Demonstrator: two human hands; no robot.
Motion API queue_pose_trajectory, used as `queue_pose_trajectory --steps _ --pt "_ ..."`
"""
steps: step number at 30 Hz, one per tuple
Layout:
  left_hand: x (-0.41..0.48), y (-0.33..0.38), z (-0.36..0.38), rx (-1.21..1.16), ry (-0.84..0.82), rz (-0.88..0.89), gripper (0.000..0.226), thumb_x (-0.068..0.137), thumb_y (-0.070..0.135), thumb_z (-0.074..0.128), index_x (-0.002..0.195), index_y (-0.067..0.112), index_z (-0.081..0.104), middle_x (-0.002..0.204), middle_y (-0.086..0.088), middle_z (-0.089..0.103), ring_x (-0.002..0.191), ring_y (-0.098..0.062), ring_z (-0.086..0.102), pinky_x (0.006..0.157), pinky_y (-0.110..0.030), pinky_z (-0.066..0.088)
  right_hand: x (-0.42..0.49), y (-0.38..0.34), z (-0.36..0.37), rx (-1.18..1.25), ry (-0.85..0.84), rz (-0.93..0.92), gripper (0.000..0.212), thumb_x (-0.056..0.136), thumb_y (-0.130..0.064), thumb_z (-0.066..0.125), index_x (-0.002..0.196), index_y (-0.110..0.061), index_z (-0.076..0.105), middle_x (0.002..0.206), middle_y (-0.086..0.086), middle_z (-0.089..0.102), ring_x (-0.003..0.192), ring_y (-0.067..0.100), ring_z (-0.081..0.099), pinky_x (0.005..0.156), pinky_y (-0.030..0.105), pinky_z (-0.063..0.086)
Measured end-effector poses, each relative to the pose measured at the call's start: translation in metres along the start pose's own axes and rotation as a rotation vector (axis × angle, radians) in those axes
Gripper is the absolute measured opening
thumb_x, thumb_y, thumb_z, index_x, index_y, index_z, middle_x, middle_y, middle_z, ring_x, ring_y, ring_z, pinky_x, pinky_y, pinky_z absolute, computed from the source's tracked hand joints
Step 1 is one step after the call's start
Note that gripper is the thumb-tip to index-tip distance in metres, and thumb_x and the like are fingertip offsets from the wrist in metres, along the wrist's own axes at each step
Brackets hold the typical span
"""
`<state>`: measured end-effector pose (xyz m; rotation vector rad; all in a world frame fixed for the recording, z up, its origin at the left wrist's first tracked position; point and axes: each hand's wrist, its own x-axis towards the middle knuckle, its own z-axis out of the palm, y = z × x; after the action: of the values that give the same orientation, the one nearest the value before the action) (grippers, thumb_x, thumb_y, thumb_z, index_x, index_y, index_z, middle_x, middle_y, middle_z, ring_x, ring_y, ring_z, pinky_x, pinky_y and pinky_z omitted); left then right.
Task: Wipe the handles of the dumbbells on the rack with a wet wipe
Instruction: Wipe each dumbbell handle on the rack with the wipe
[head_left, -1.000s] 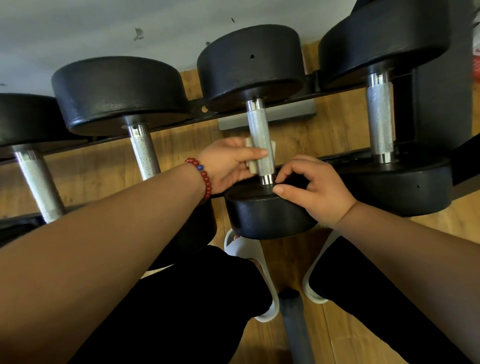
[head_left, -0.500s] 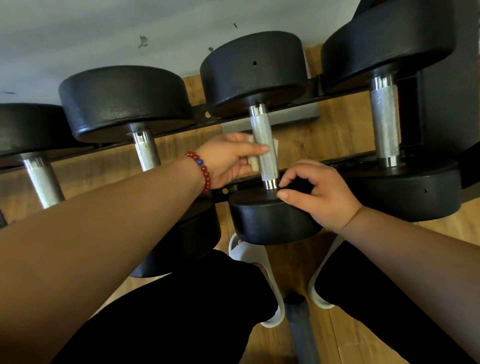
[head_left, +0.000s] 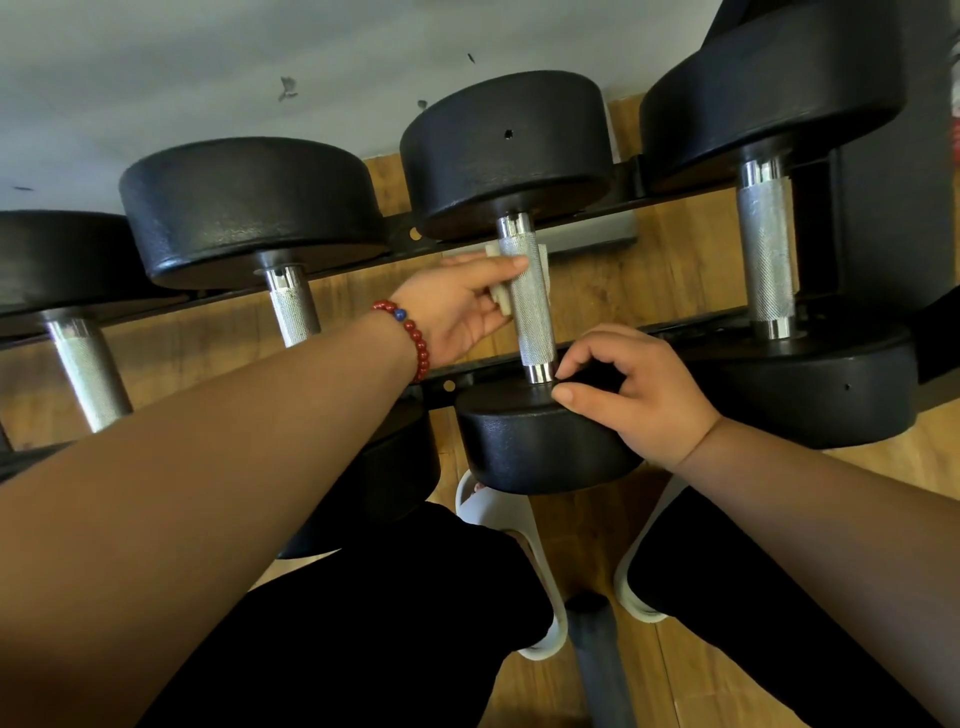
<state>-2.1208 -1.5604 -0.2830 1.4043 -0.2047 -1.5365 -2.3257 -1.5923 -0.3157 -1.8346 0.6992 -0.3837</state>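
Pressing a white wet wipe (head_left: 497, 300) round the top part of the middle silver handle (head_left: 532, 322) with the left hand (head_left: 457, 306), thumb against the handle, fingers wrapped behind (red bead bracelet (head_left: 411, 338) on that wrist). Holding the black weight (head_left: 540, 452) at the handle's near end with the right hand (head_left: 639, 395), fingers bent, thumb on top.

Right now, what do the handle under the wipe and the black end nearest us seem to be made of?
Handle, wet wipe behind it: bright metal, probably chromed steel; cross-hatched knurling, shiny smooth collars. Near end: black with a matte, pebbly skin; rubber coating or painted iron, the look leaves it open.
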Motion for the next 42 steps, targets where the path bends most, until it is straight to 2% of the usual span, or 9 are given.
queue_pose_trajectory --steps 5,11,14,18,21,27,31,36,42 --pt "0.004 0.008 -0.002 -0.085 0.002 0.059 0.024 0.090 0.009 0.059 0.114 0.005 0.060 0.102 -0.009 0.071 0.096 -0.019 0.070 0.081 -0.031 0.058 0.000 -0.001 0.000 0.004 0.002 0.014 0.040 0.074 -0.050 0.063 0.084 -0.012 0.068 0.087 -0.003 0.061 0.088 0.009 0.058 0.080 0.020 0.046" --pt "0.006 0.004 0.003 0.009 -0.042 -0.020 0.037 0.091 0.017 0.060 0.125 0.005 0.056 0.107 -0.008 0.068 0.100 -0.020 0.067 0.088 -0.032 0.055 -0.001 -0.002 0.000 -0.008 0.000 0.021 0.041 0.074 -0.051 0.062 0.085 -0.012 0.068 0.087 -0.003 0.062 0.089 0.010 0.058 0.081 0.029 0.048" --pt "0.005 0.010 0.003 -0.054 -0.055 0.010 0.035 0.085 0.018 0.063 0.118 0.008 0.058 0.101 -0.006 0.069 0.096 -0.020 0.068 0.084 -0.034 0.056 0.000 -0.002 0.000 -0.005 -0.001 0.017 0.041 0.074 -0.051 0.062 0.085 -0.011 0.068 0.087 -0.003 0.062 0.088 0.009 0.058 0.080 0.026 0.047" --pt "0.003 -0.006 0.009 0.058 -0.079 -0.072 0.036 0.089 0.019 0.061 0.123 0.010 0.056 0.102 -0.004 0.067 0.093 -0.016 0.067 0.085 -0.032 0.055 -0.001 -0.002 0.001 0.002 0.011 0.012 0.042 0.073 -0.050 0.063 0.085 -0.010 0.068 0.088 -0.002 0.062 0.088 0.006 0.058 0.079 0.018 0.046" --pt "0.005 0.003 0.006 -0.070 -0.015 0.018 0.032 0.092 0.018 0.058 0.122 0.008 0.056 0.103 -0.005 0.067 0.096 -0.018 0.066 0.085 -0.032 0.055 0.000 -0.002 0.001 0.006 0.012 0.012 0.042 0.073 -0.049 0.063 0.085 -0.010 0.068 0.087 -0.003 0.062 0.087 0.005 0.058 0.079 0.014 0.045" --pt "0.002 -0.005 0.007 0.040 -0.078 -0.065 0.035 0.091 0.018 0.059 0.125 0.009 0.055 0.099 -0.003 0.069 0.094 -0.017 0.066 0.087 -0.032 0.054 -0.001 -0.001 0.001 0.010 0.016 0.013 0.042 0.073 -0.050 0.063 0.085 -0.010 0.068 0.088 -0.001 0.063 0.087 0.006 0.058 0.079 0.016 0.045" --pt "0.004 0.001 0.002 -0.081 -0.039 0.023 0.030 0.093 0.015 0.057 0.122 0.006 0.057 0.099 -0.005 0.069 0.093 -0.016 0.068 0.083 -0.029 0.056 0.000 -0.001 0.000 0.008 0.012 0.013 0.041 0.073 -0.050 0.063 0.085 -0.011 0.068 0.087 -0.002 0.062 0.087 0.006 0.058 0.079 0.017 0.046" --pt "0.001 -0.014 0.007 0.081 -0.051 -0.091 0.036 0.090 0.013 0.062 0.125 0.008 0.054 0.115 -0.009 0.066 0.109 -0.022 0.064 0.096 -0.035 0.051 0.000 -0.001 0.001 0.003 0.013 0.013 0.042 0.073 -0.052 0.063 0.085 -0.012 0.068 0.087 -0.004 0.062 0.088 0.005 0.058 0.079 0.016 0.045" --pt "0.003 -0.009 0.004 -0.051 0.009 0.001 0.033 0.090 0.012 0.062 0.122 0.007 0.058 0.107 -0.007 0.068 0.102 -0.019 0.066 0.091 -0.032 0.054 -0.001 -0.001 0.001 0.004 0.015 0.009 0.042 0.072 -0.051 0.063 0.084 -0.011 0.068 0.087 -0.004 0.061 0.088 0.005 0.058 0.079 0.014 0.044"
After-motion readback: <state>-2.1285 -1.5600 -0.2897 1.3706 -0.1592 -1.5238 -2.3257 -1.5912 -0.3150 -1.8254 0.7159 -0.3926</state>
